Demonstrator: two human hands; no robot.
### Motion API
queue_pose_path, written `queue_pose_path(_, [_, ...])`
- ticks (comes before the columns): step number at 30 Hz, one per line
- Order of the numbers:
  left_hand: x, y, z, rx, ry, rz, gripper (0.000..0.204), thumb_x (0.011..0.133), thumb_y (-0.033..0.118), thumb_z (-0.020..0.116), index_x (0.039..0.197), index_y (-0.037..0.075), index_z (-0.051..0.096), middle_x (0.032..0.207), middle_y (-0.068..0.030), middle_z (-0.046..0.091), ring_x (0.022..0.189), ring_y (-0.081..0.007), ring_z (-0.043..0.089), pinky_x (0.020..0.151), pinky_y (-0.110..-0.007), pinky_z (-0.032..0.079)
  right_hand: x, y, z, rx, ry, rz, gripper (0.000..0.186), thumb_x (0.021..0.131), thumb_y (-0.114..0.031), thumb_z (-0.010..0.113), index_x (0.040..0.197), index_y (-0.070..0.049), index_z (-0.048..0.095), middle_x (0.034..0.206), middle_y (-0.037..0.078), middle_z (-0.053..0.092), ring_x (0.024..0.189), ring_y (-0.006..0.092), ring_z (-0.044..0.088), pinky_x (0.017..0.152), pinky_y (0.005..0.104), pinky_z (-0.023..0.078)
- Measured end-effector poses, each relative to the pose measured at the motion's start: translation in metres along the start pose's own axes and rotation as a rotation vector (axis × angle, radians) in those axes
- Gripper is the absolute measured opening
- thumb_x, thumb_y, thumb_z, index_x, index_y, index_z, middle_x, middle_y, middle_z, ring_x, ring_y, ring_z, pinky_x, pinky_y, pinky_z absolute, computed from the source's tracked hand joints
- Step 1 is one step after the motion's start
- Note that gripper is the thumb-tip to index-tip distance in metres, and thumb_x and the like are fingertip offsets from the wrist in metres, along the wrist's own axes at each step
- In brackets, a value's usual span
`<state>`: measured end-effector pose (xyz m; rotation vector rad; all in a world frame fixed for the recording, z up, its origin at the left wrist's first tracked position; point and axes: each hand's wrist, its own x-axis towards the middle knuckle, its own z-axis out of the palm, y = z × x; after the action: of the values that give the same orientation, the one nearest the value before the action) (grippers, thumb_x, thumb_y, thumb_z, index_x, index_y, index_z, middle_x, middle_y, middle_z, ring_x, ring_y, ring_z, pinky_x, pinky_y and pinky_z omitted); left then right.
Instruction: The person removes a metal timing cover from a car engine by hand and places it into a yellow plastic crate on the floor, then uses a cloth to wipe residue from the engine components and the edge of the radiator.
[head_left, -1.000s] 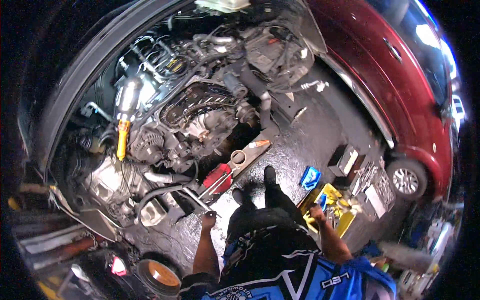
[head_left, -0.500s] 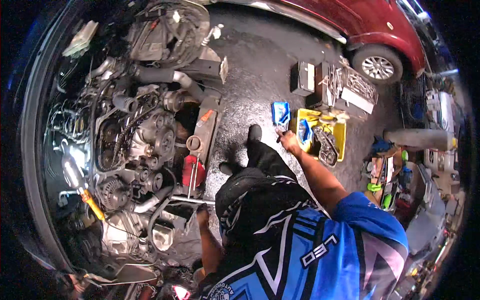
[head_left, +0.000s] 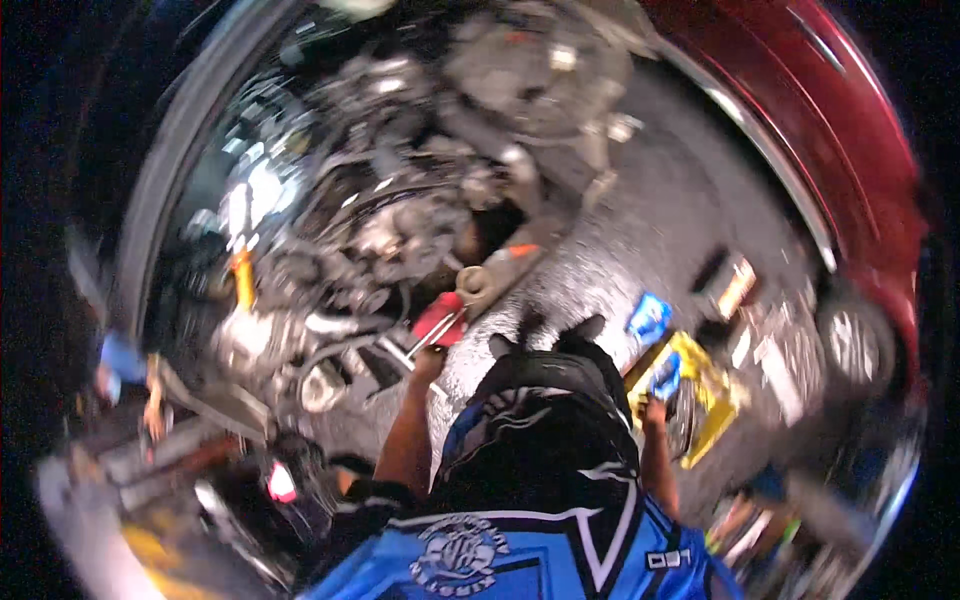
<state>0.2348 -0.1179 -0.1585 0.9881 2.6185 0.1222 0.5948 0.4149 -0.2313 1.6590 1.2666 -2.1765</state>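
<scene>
**CLOSE QUARTERS, BOTH SIDES BUSY**

L hand (head_left: pixel 430 362) is curled at a silver bar (head_left: pixel 396 353); blur hides whether it grips. R hand (head_left: pixel 654 410) is at the near L edge of a yellow bin (head_left: pixel 716 432); can't tell if open or closed. Poss. trouble: the bar could snag on the red item (head_left: pixel 432 318) just beyond L hand if swung; the bin could tip if its rim is tugged. The bar runs ahead-left from L hand; a blue item (head_left: pixel 665 377) lies in the bin, just past R hand, w/ a second blue item (head_left: pixel 650 316) farther ahead. Beyond L hand: exposed engine (head_left: pixel 380 235), orange-handled lamp (head_left: pixel 243 280). Farthest, ahead-right of R hand: red car (head_left: pixel 800 130).
</scene>
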Motion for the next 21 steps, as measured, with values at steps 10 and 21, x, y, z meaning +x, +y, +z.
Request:
queue_pose_path(10, [-0.002, 0.104, -0.044, -0.636, 0.325, -0.7, 0.038, 0.084, 0.037, 0.054, 0.101, 0.005, 0.061, 0.096, -0.023, 0.062, 0.092, -0.0368, 0.059, 0.08, -0.042, 0.046, 0.079, -0.098, -0.019, -1.107, -0.327, -0.504, 0.033, 0.076, -0.013, 0.055, 0.108, -0.01, 0.06, 0.092, 0.009, 0.065, 0.082, 0.0209, 0.061, 0.067, 0.0316, 0.05])
queue_pose_path(21, [-0.223, 0.151, 0.086, -0.628, 0.14, -1.113, 0.046, 0.08, 0.04, 0.059, 0.097, -0.003, 0.062, 0.084, -0.0167, 0.066, 0.08, -0.0261, 0.064, 0.074, -0.036, 0.049, 0.07, -0.248, 0.152, -0.483, -0.233, -0.226, 0.029, 0.085, -0.022, 0.042, 0.103, -0.009, 0.061, 0.07, 0.001, 0.054, 0.048, 0.0078, 0.04, 0.041, 0.0209, 0.033])
